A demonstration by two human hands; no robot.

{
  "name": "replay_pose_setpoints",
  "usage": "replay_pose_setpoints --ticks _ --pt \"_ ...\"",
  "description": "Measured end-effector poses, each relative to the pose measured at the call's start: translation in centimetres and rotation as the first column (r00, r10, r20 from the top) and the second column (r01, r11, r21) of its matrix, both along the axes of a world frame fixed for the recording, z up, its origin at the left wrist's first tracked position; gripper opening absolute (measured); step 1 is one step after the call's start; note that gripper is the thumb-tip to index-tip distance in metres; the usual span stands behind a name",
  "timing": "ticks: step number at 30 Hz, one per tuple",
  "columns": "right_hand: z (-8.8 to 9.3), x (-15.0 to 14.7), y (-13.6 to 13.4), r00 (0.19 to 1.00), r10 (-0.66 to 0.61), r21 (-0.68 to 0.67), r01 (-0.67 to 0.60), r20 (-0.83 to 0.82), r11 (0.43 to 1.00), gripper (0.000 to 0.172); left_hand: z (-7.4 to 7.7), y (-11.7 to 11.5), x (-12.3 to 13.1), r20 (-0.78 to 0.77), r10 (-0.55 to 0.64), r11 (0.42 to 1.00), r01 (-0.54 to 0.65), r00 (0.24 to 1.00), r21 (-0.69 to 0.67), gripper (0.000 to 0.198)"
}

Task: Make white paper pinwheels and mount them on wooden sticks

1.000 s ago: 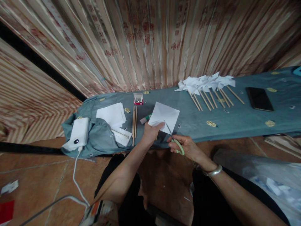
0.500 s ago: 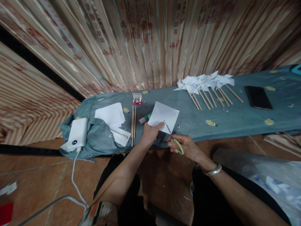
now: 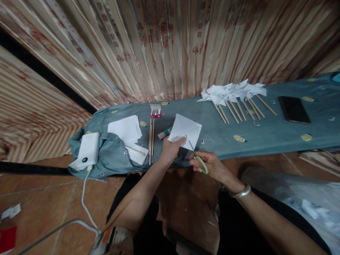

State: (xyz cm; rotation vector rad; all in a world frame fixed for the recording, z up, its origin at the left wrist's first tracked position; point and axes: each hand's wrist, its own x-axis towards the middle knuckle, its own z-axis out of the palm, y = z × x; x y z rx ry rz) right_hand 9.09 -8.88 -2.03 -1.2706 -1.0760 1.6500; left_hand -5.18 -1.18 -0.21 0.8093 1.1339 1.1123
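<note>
My left hand [image 3: 171, 148] pinches the lower left edge of a square white paper [image 3: 187, 129], thumb on top. In my right hand [image 3: 209, 163] are scissors with pale green handles [image 3: 202, 165]; their blades lie at the paper's lower corner, pointing up and left toward its middle. A green and white glue stick [image 3: 165, 133] sits just left of the paper, partly beneath its edge. Further left are several thin wooden sticks [image 3: 150, 141] and a small red open box [image 3: 155, 112] holding shiny metal bits.
White sheets [image 3: 124, 129] and a white power bank [image 3: 89, 148] with a cable lie at the left of the cloth-covered table [image 3: 180, 106]. Several paper pinwheels [image 3: 233, 92] on sticks are at the back right, beside a black phone [image 3: 294, 109]. A pleated curtain hangs behind.
Both hands, the paper and the scissors hold nearly the same pose. The whole view has shifted very slightly.
</note>
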Motion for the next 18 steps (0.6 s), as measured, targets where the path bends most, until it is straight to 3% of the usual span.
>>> replay_pose_setpoints --ticks 10,18 --pt "0.2 -0.2 -0.1 1.0 0.001 -0.054 -0.003 -0.03 0.999 0.045 -0.2 -0.1 0.0 0.004 -0.013 1.0 0.013 1.0 -0.008 0.027" --pt "0.7 0.8 -0.5 0.988 0.134 -0.011 -0.134 0.075 0.991 0.046 0.1 0.9 -0.6 0.018 0.052 0.998 -0.053 0.998 0.031 0.032"
